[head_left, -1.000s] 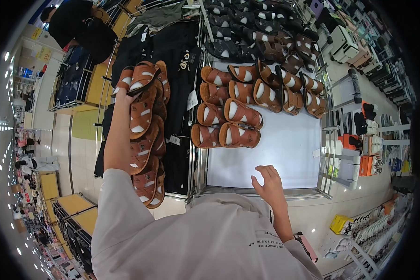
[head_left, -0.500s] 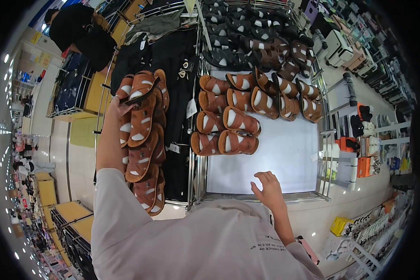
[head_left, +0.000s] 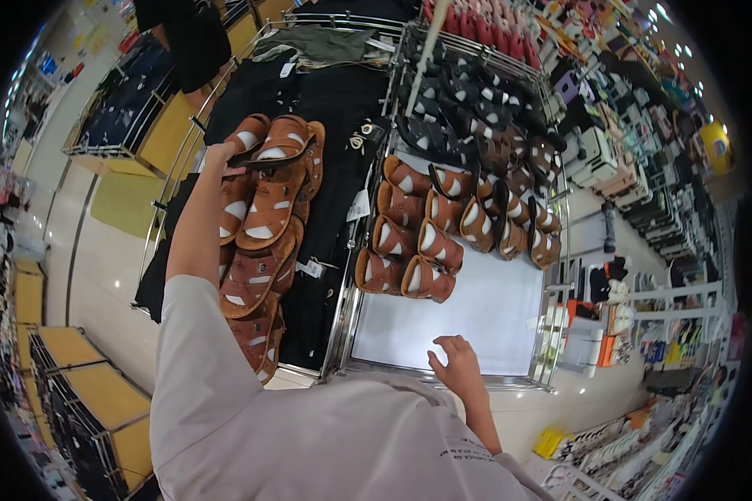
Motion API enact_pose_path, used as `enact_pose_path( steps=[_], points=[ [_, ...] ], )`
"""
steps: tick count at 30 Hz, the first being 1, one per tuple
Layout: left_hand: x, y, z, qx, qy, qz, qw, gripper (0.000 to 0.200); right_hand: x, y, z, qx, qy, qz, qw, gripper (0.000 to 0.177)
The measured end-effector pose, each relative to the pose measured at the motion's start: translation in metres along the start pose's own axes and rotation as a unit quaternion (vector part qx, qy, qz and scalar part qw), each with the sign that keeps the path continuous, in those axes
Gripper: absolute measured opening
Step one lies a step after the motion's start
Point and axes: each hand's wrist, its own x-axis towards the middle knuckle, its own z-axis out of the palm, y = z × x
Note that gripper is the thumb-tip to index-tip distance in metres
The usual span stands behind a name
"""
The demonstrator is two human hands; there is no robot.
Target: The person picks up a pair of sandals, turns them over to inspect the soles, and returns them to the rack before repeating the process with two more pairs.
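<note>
My left hand [head_left: 227, 159] reaches to the far end of a row of stacked brown sandals [head_left: 265, 213]. Its fingers are closed on the near side of the top pair of brown sandals [head_left: 280, 138], which rests on or just above the others; the exact contact is partly hidden. White stuffing shows inside the sandals. Over the near edge of the white display board [head_left: 497, 313], my right hand [head_left: 458, 363] hovers with fingers apart and curled, holding nothing. Brown sandals in rows [head_left: 430, 238] stand at the board's left and far sides.
Black clothing [head_left: 330, 217] lies under the stacked sandals, with price tags on it. Black sandals [head_left: 459, 96] fill the far part of the metal rack [head_left: 340, 334]. A person in black [head_left: 196, 42] stands at the upper left. Suitcases [head_left: 597, 154] line the right side.
My view has turned, so the rack appears tilted and red shoes show at the top. My left hand stays at the top sandals, and my right hand stays over the board.
</note>
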Motion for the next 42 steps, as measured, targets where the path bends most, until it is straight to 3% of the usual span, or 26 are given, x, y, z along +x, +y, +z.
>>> enact_pose_path(
  steps=[3,8,11,17,19,26,42],
  points=[
    [-0.009,0.009,-0.006,0.124,-0.008,-0.014,0.992,0.030,0.006,-0.018,0.008,-0.008,-0.005,-0.005,1.000,0.021],
    [0.008,-0.002,-0.020,0.133,0.041,0.068,0.988,0.038,0.007,-0.033,0.024,-0.030,-0.013,-0.008,0.999,0.020],
    [0.026,-0.005,-0.027,0.037,0.062,0.044,0.996,0.042,0.009,-0.044,0.032,-0.039,-0.029,-0.007,0.999,0.020],
    [0.046,-0.018,-0.042,-0.154,-0.228,0.030,0.961,0.029,0.019,-0.063,0.045,-0.048,-0.050,-0.018,0.997,0.022],
    [0.038,-0.017,-0.040,-0.186,-0.220,-0.002,0.957,0.029,0.023,-0.069,0.049,-0.047,-0.054,-0.014,0.997,0.021],
    [0.007,0.000,-0.089,-0.172,-0.100,0.119,0.973,0.031,0.023,-0.077,0.050,-0.060,-0.078,0.011,0.995,0.020],
    [0.006,-0.010,-0.053,-0.172,-0.132,0.099,0.971,0.027,0.021,-0.083,0.055,-0.050,-0.062,-0.008,0.997,0.019]
  ],
)
